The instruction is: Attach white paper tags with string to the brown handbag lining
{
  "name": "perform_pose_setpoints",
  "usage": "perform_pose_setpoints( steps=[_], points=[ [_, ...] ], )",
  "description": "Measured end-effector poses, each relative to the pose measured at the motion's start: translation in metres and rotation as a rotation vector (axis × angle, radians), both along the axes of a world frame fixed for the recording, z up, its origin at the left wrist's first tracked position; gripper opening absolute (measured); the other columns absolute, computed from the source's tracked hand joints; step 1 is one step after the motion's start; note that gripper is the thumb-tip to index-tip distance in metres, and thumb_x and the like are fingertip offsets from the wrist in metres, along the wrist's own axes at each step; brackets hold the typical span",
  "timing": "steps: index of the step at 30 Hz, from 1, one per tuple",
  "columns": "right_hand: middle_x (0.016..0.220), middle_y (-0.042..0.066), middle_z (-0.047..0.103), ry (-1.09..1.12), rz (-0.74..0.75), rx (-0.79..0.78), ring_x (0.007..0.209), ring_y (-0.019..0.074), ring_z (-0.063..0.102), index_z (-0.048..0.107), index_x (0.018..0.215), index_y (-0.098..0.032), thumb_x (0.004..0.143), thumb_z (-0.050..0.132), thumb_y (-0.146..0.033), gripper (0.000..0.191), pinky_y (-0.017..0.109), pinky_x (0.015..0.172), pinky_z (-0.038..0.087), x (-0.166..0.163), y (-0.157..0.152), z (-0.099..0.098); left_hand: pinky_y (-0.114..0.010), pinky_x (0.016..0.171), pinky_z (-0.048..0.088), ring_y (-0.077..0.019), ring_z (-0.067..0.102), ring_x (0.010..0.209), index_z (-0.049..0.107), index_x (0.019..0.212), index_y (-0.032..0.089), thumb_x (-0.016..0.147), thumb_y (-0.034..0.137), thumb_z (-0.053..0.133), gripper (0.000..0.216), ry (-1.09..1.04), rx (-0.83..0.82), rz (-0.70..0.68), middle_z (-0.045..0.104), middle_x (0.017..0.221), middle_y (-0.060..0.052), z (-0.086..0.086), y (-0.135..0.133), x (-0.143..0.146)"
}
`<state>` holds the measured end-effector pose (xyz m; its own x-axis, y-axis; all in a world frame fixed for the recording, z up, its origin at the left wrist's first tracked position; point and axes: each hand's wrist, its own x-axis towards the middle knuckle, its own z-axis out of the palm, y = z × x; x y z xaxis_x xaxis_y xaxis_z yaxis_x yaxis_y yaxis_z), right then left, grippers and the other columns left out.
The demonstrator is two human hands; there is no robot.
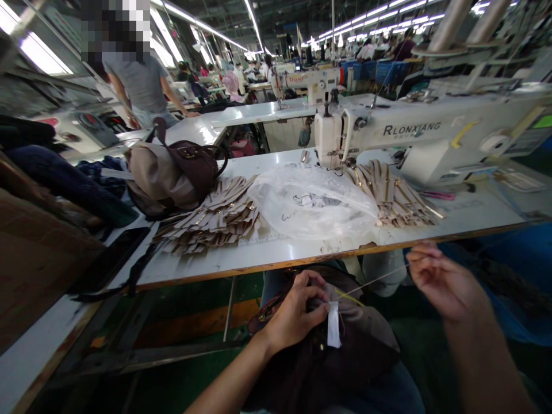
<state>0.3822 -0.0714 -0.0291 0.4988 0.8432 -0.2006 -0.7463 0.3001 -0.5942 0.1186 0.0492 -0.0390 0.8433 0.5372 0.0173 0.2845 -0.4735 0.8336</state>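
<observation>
My left hand (297,310) is closed on a brown and beige bag (345,351) that lies in my lap below the table edge. Its fingers pinch the bag where a small white tag (333,325) hangs down. My right hand (440,282) is raised to the right with its fingers curled around a thin pale thread (375,280). The thread runs taut from that hand down to the spot under my left fingers.
A white sewing machine (414,135) stands on the white table (302,253). Stacks of tan leather pieces (215,221) (392,192) flank a clear plastic bag (314,201). Another brown and beige handbag (172,172) sits at left. A person (138,80) stands at the far benches.
</observation>
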Motion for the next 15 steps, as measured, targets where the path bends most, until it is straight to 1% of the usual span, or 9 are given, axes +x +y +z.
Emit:
perform_pose_setpoints(
  steps=[1,2,3,5,6,8,11,13,15],
  points=[
    [0.061,-0.008,0.054,0.092,-0.035,0.085,0.050,0.0001,0.050,0.057,0.075,-0.017,0.065,0.052,0.000,0.021,0.005,0.050,0.045,0.007,-0.006,0.007,-0.035,0.096,0.040,-0.0211,0.049,0.108,0.066,0.082,0.019,0.078,0.013,0.061,0.009,0.002,-0.001,-0.003,0.049,0.110,-0.007,0.000,0.000,0.000],
    [0.062,-0.008,0.057,0.167,-0.072,0.153,0.051,-0.0012,0.050,0.058,0.075,-0.015,0.070,0.045,0.000,0.020,0.006,0.049,0.040,0.014,-0.011,0.014,-0.035,0.096,0.039,-0.0210,0.048,0.108,0.066,0.082,0.019,0.078,0.013,0.061,0.009,0.002,-0.002,-0.005,0.049,0.111,-0.007,0.000,0.000,0.000],
    [0.064,-0.008,0.059,0.215,-0.110,0.188,0.052,-0.0023,0.051,0.059,0.074,-0.012,0.075,0.034,-0.001,0.026,0.009,0.046,0.036,0.020,-0.015,0.018,-0.034,0.097,0.039,-0.0209,0.048,0.109,0.066,0.082,0.019,0.079,0.013,0.062,0.008,0.004,-0.002,-0.006,0.049,0.112,-0.007,-0.001,0.000,0.000],
    [0.066,-0.006,0.061,0.225,-0.189,0.191,0.055,-0.0029,0.051,0.058,0.069,-0.008,0.079,0.014,-0.001,0.046,0.020,0.042,0.030,0.032,-0.022,0.022,-0.034,0.098,0.038,-0.0205,0.048,0.110,0.066,0.081,0.019,0.079,0.014,0.061,0.007,0.011,-0.003,-0.009,0.049,0.113,-0.006,0.000,0.000,0.000],
    [0.065,-0.005,0.062,0.182,-0.231,0.176,0.055,-0.0027,0.052,0.058,0.065,-0.008,0.080,0.010,0.000,0.050,0.024,0.043,0.029,0.038,-0.026,0.021,-0.033,0.098,0.038,-0.0202,0.048,0.110,0.066,0.082,0.019,0.079,0.014,0.062,0.007,0.012,-0.003,-0.010,0.048,0.113,-0.006,0.000,0.000,0.000],
    [0.062,-0.003,0.064,0.000,-0.283,0.125,0.050,-0.0019,0.051,0.059,0.059,-0.012,0.081,0.017,-0.001,0.049,0.029,0.046,0.032,0.051,-0.032,0.014,-0.033,0.098,0.037,-0.0197,0.047,0.110,0.066,0.082,0.019,0.079,0.013,0.062,0.008,0.013,-0.006,-0.010,0.048,0.114,-0.006,0.000,0.000,0.000],
    [0.071,-0.003,0.069,-0.270,-0.305,0.107,0.040,-0.0017,0.044,0.063,0.059,-0.019,0.080,0.025,-0.004,0.046,0.036,0.054,0.036,0.067,-0.040,0.000,-0.032,0.098,0.038,-0.0197,0.047,0.110,0.066,0.082,0.019,0.078,0.012,0.062,0.009,0.011,-0.007,-0.011,0.048,0.114,-0.006,0.001,0.000,0.000],
    [0.073,-0.005,0.068,-0.271,-0.320,0.110,0.040,-0.0013,0.043,0.066,0.065,-0.023,0.081,0.025,-0.007,0.046,0.037,0.060,0.038,0.071,-0.044,-0.004,-0.032,0.098,0.037,-0.0199,0.047,0.111,0.066,0.082,0.019,0.078,0.012,0.062,0.010,0.011,-0.004,-0.010,0.048,0.114,-0.006,0.001,0.000,0.000],
    [0.065,-0.007,0.065,-0.201,-0.363,0.095,0.042,-0.0005,0.043,0.065,0.066,-0.024,0.083,0.027,-0.010,0.043,0.037,0.066,0.038,0.071,-0.045,-0.002,-0.032,0.097,0.038,-0.0199,0.047,0.110,0.066,0.082,0.019,0.078,0.012,0.061,0.010,0.014,-0.003,-0.010,0.048,0.114,-0.006,0.001,0.000,0.000]
  ],
)
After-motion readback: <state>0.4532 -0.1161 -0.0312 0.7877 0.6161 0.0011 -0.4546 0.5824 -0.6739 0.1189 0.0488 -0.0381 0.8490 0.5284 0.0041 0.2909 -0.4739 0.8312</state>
